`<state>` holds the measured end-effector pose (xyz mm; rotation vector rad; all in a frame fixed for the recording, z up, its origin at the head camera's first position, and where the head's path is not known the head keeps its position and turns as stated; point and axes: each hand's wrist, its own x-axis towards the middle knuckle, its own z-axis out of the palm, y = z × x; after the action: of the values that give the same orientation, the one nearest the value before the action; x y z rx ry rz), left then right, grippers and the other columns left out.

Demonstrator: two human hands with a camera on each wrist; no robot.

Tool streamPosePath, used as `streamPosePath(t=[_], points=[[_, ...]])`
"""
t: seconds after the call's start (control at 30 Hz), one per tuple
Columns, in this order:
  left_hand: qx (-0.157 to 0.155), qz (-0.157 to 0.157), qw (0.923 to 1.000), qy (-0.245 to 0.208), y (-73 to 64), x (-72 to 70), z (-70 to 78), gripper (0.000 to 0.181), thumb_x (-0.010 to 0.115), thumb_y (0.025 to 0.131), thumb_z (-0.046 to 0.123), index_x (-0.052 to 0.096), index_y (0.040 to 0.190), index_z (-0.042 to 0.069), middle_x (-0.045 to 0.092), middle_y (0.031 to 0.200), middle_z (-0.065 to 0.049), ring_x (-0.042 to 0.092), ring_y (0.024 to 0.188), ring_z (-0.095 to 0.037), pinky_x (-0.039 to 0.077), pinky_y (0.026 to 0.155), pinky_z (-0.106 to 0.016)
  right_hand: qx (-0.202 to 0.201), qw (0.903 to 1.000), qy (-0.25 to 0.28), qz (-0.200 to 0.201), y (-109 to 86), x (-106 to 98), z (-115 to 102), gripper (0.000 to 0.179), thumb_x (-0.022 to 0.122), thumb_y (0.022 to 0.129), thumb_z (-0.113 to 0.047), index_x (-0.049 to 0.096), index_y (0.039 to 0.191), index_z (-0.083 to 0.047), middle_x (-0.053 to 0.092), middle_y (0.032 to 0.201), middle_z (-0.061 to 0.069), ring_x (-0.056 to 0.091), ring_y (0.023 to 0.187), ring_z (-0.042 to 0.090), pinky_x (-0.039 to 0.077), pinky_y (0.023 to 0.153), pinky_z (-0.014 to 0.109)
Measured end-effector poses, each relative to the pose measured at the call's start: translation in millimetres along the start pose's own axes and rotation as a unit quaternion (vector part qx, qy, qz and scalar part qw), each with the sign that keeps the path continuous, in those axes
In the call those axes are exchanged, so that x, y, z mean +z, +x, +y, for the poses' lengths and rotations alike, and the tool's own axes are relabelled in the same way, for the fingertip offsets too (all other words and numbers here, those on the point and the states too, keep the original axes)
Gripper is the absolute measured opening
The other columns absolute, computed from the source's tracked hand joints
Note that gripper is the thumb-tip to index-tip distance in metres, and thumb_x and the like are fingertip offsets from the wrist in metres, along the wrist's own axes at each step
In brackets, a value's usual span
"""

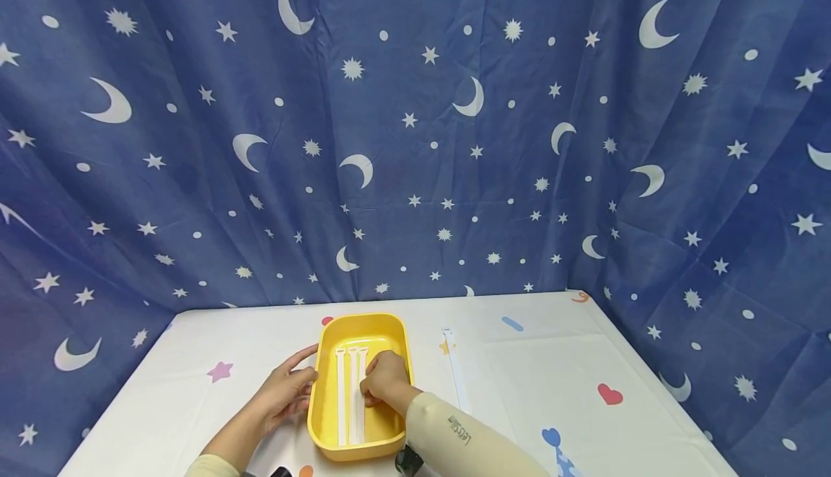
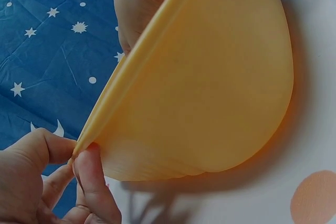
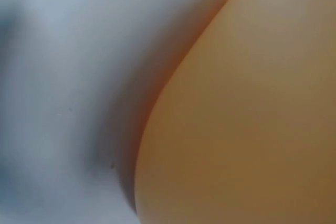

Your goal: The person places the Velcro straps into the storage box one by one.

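Note:
A yellow plastic tray (image 1: 357, 455) sits on the table with several long white straps with slotted heads (image 1: 341, 397) lying side by side in it. My left hand (image 1: 279, 397) is at the tray's left side; in the left wrist view its thumb and finger pinch the rim. Inside the tray, my right hand (image 1: 387, 379) has curled fingers at the rightmost white strap (image 1: 362, 419) and appears to grip it, though the fingertips are partly hidden. The right wrist view is filled mostly by the tray's outer wall (image 3: 236, 129).
Right of the tray, another white strap (image 1: 454, 369) lies on the white table cover (image 1: 519, 376), partly behind the right sleeve (image 1: 461, 430). A blue curtain (image 1: 415, 138) with moons and stars hangs behind and beside the table.

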<state>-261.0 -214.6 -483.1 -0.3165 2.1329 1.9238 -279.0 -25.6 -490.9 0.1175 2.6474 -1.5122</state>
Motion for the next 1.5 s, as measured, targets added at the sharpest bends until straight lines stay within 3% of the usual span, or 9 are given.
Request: streamPosePath(t=[0.17,0.33,0.57,0.8,1.13,1.3,1.5], points=[[0.001,-0.001,1.0,0.002,0.4,-0.3,-0.4,0.068,0.057,0.086,0.01,0.038,0.15,0.017,0.053,0.073,-0.002,0.048,0.058,-0.008,0.049,0.048,-0.019,-0.002,1.0,0.003,-0.009,1.6,-3,-1,0.029,0.075,0.064,0.015,0.054,0.068,-0.006,0.055,0.048,0.006,0.06,0.038,0.018,0.053,0.04,0.027],[-0.004,0.003,1.0,0.0,0.1,-0.1,0.9,0.067,0.057,0.085,0.011,0.039,0.15,0.018,0.054,0.074,-0.002,0.048,0.057,-0.007,0.05,0.049,-0.018,-0.023,0.999,0.004,-0.038,-0.4,-16,-16,0.025,0.075,0.07,0.011,0.055,0.068,-0.005,0.06,0.052,0.009,0.065,0.044,0.023,0.057,0.045,0.03],[-0.008,0.008,0.9999,0.007,0.4,0.5,2.5,0.068,0.057,0.084,0.012,0.039,0.149,0.019,0.055,0.075,-0.002,0.049,0.058,-0.007,0.051,0.05,-0.018,-0.021,0.9955,0.053,-0.075,4.5,-55,-43,0.016,0.072,0.074,0.008,0.059,0.075,-0.001,0.06,0.066,0.012,0.063,0.049,0.019,0.06,0.055,0.039],[-0.009,0.005,0.9999,0.005,0.1,1.0,3.4,0.067,0.057,0.085,0.011,0.039,0.149,0.019,0.056,0.075,-0.002,0.049,0.057,-0.006,0.051,0.05,-0.018,-0.016,0.9992,0.007,-0.035,26.9,-106,-53,0.012,0.074,0.077,0.001,0.064,0.085,0.001,0.064,0.078,0.011,0.066,0.062,0.019,0.061,0.059,0.032],[-0.006,0.004,1.0,0.006,-0.8,0.5,3.5,0.068,0.058,0.085,0.011,0.038,0.15,0.017,0.056,0.076,-0.003,0.05,0.057,-0.007,0.051,0.049,-0.019,0.012,0.9995,-0.017,0.023,44.0,-165,-28,0.017,0.074,0.078,-0.003,0.066,0.092,0.002,0.067,0.088,0.012,0.067,0.069,0.018,0.061,0.063,0.028],[-0.004,0.002,1.0,0.006,-1.1,0.9,2.3,0.068,0.058,0.086,0.011,0.037,0.151,0.016,0.056,0.078,-0.003,0.051,0.059,-0.008,0.052,0.05,-0.02,0.038,0.998,-0.014,0.049,50.6,-179,-7,0.019,0.075,0.078,-0.003,0.067,0.094,0.002,0.068,0.089,0.013,0.066,0.07,0.018,0.061,0.063,0.028],[-0.012,0.006,0.9999,0.008,-0.8,1.4,2.4,0.066,0.057,0.087,0.012,0.039,0.15,0.018,0.058,0.079,-0.004,0.052,0.058,-0.007,0.052,0.05,-0.019,0.058,0.9957,-0.021,0.069,56.8,-183,20,0.021,0.076,0.077,-0.003,0.068,0.095,0.003,0.067,0.089,0.014,0.066,0.067,0.018,0.06,0.061,0.027]])
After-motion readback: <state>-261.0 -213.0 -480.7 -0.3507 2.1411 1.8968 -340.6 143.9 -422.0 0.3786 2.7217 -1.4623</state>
